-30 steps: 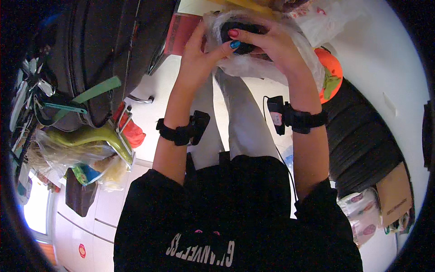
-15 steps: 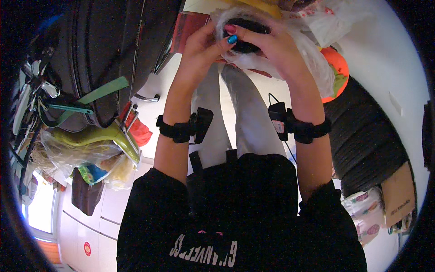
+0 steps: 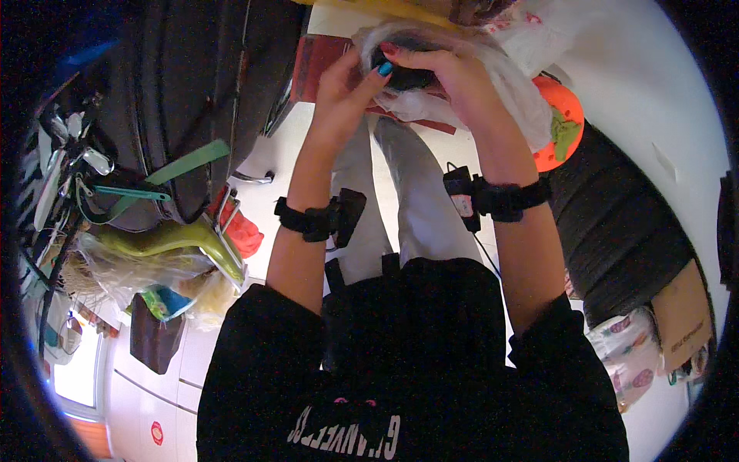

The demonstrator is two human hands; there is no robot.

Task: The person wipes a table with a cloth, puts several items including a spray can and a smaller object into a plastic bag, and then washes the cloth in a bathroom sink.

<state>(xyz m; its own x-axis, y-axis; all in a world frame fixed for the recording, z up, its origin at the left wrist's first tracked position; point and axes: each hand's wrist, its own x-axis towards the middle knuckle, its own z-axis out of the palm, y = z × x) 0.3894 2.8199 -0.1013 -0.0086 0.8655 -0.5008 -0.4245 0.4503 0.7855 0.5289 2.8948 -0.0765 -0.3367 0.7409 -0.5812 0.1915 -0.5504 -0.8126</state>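
Both my hands are up at the top of the head view, gripping a clear plastic bag [image 3: 508, 104]. My left hand [image 3: 343, 83] is closed on the bag's left side, its blue-nailed thumb against the rim. From the right, my right hand [image 3: 456, 75] is closed on the opposite side, its red-nailed thumb over the top. Between the thumbs a black item [image 3: 413, 79] shows in the bag; its kind I cannot make out. The bag's loose plastic trails right behind my right wrist. Most of my fingers are hidden behind the bag.
A dark red box [image 3: 319, 63] lies beyond my left hand. An orange round item [image 3: 560, 142] with a green patch sits right of my right wrist, above a black ribbed cushion-like thing [image 3: 627, 223]. Large dark bags [image 3: 185, 92] and a green strap [image 3: 188, 163] fill the left.
The view has shifted slightly. My hands stay on the bag, my thumbs a little further left over the black item. The orange item now shows slightly lower and further left.
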